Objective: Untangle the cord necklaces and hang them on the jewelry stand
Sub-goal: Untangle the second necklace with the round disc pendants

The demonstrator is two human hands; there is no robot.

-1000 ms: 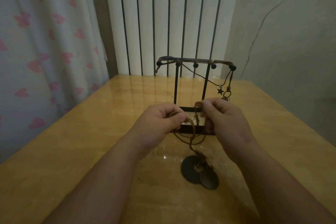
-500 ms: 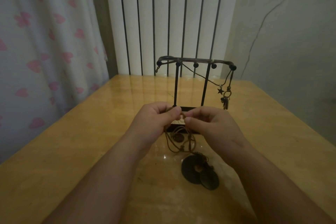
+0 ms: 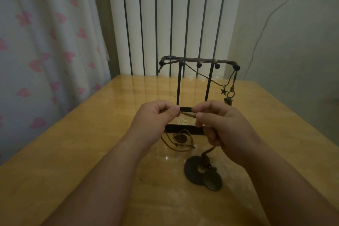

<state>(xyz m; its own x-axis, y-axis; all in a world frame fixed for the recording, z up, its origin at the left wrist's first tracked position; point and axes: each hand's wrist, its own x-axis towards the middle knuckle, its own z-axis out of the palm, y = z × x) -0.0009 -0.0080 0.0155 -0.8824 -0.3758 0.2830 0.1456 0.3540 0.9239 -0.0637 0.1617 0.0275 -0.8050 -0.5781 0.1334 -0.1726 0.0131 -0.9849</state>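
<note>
Both hands, left hand (image 3: 156,115) and right hand (image 3: 223,124), pinch the limp, light cord necklace (image 3: 187,114); its disc pendants (image 3: 201,172) weigh it, so grip near knots.

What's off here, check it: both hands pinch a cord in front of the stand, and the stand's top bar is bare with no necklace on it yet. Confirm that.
Not quite. The left hand and right hand do pinch a cord in front of the stand, but the top bar is not bare: the head view shows a necklace with a star charm already hanging from it.
</note>
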